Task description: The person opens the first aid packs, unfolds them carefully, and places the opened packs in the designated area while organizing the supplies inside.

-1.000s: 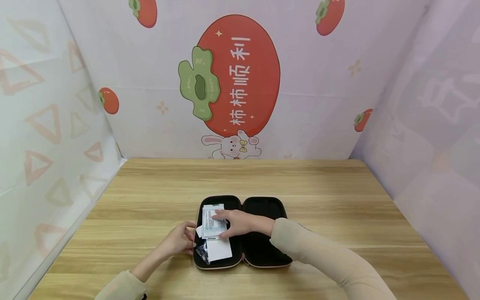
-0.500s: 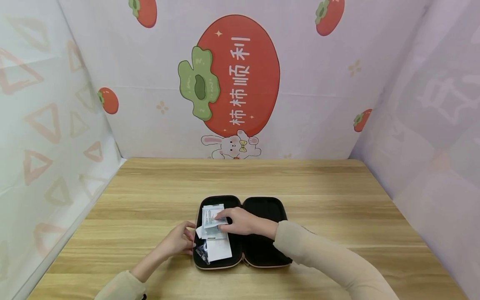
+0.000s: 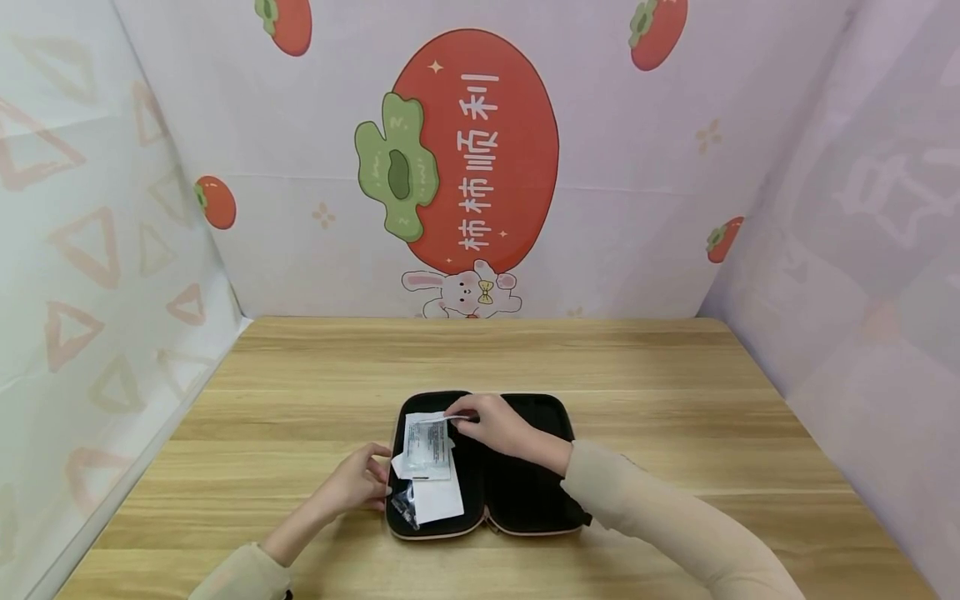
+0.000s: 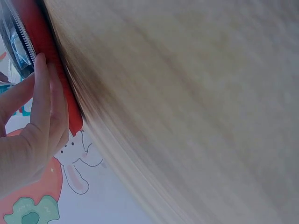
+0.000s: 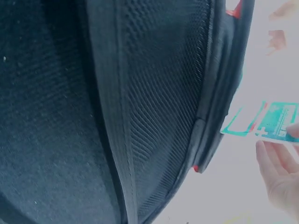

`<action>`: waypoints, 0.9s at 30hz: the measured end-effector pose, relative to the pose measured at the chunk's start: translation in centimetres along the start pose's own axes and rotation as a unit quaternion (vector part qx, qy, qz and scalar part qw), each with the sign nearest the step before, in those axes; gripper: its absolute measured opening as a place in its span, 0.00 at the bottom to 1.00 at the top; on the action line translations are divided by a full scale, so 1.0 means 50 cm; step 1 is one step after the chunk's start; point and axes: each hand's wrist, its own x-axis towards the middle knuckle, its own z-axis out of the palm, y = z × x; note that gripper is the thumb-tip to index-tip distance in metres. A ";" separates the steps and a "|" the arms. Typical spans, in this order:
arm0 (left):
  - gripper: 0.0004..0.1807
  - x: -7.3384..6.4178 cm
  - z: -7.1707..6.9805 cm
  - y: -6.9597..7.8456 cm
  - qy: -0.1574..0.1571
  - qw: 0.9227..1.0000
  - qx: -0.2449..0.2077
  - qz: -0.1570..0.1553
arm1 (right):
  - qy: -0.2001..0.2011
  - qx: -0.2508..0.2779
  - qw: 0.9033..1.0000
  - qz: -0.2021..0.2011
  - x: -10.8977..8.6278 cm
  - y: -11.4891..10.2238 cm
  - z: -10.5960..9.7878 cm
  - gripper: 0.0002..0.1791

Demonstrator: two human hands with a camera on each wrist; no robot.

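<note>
A zip case (image 3: 517,517) lies spread flat on the table, black inside with a red outer wall (image 4: 42,37) and a metal zip. My left hand (image 3: 358,479) holds the case's left edge, fingers along the outer wall and thumb at the rim. Over the left half, my right hand (image 3: 495,427) pinches a thin flat packet (image 5: 280,122) with teal and white print, seen nearly edge-on from the head. Below it in that half lie a printed white packet (image 3: 427,450), a white paper piece (image 3: 438,502) and a clear bag (image 3: 405,507) with small dark items.
The wooden table (image 3: 300,375) extends around the case on all sides. A patterned cloth wall (image 3: 615,250) stands behind it, with more cloth at left and right. Mesh pocket lining (image 5: 163,93) shows close up in the right wrist view.
My right hand has lifted the top packet off the pile, raising and tilting it up and to the right. Another printed packet is now uncovered. My left hand has stayed in place.
</note>
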 end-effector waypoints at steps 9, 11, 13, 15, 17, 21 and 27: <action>0.29 0.002 0.000 -0.003 -0.002 1.000 -0.005 0.001 | 0.098 0.044 0.994 0.035 0.001 0.001 -0.044 0.06; 0.29 0.001 0.000 -0.002 -0.002 1.000 -0.007 0.001 | 0.111 0.062 0.990 0.062 -0.001 0.002 -0.052 0.08; 0.29 0.002 0.000 -0.003 -0.002 1.000 -0.007 0.002 | 0.123 0.079 0.985 0.090 -0.005 0.004 -0.060 0.09; 0.29 0.003 0.000 -0.004 0.000 1.000 -0.006 0.002 | 0.132 0.099 0.979 0.116 -0.010 0.010 -0.067 0.11; 0.29 0.005 0.000 -0.005 0.002 1.000 -0.004 0.001 | 0.141 0.122 0.972 0.141 -0.017 0.017 -0.075 0.12; 0.29 0.004 0.000 -0.005 0.004 1.000 -0.003 0.001 | 0.142 0.157 0.960 0.184 -0.042 0.018 -0.102 0.14; 0.29 0.001 -0.001 -0.001 -0.004 1.000 -0.006 0.005 | 0.143 0.166 0.944 0.246 -0.079 0.073 -0.123 0.15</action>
